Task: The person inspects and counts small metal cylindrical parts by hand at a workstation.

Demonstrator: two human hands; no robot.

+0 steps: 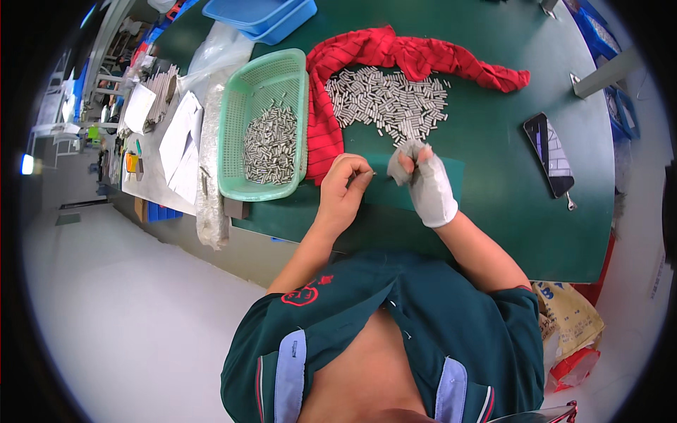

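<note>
My bare left hand (344,189) is closed in a pinch over the table, beside the green basket. A tiny tip shows at its thumb and forefinger, too small to name. My right hand (430,189) wears a white glove, greyed at the fingers, with bare fingertips poking out. Its fingers are curled together, and what they hold, if anything, is hidden. Both hands are above a green mat (384,194). Just beyond them lies a spread heap of short metal pins (388,102). More metal pins (271,146) fill part of the light green basket (228,134) on the left.
A red striped cloth (416,56) curves around the loose heap. On the right lies a phone (549,155) with a key-like tag. Blue trays (278,25) stand at the back, with plastic wrap (211,141) and papers (182,144) left of the basket. A grey post (603,76) rises at the right.
</note>
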